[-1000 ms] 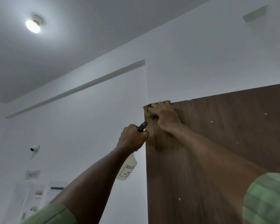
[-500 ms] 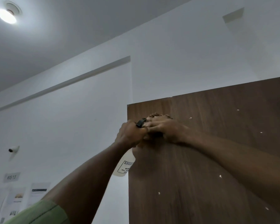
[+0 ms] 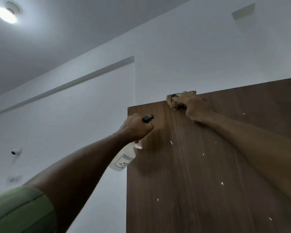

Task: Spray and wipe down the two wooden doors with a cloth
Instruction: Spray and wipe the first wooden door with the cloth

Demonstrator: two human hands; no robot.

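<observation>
The right hand is closed tight on a bunched-up brown cloth and presses it flat on the wooden door, right at the door's top edge, a bit right of the middle of the frame. The left hand is wrapped all the way around the neck of a spray bottle. The black nozzle sticks out past the fingers and points at the door. The white bottle hangs down under the fist, just beside the door's left edge.

This looks like the wiping step, up high on the door. The next move probably calls for rubbing the cloth along the top and then down, over the little white specks that dot the wood. The bottle is close and ready if more spray is needed. A shiny patch near the bottle may be wet spray, but it is hard to tell.

Only one door shows here, dark brown with fine lines running up and down. Behind it is a plain white wall. A round ceiling light glows in the upper left of the frame. A small camera and a sign sit on the wall at lower left. A green sleeve fills the bottom left corner.
</observation>
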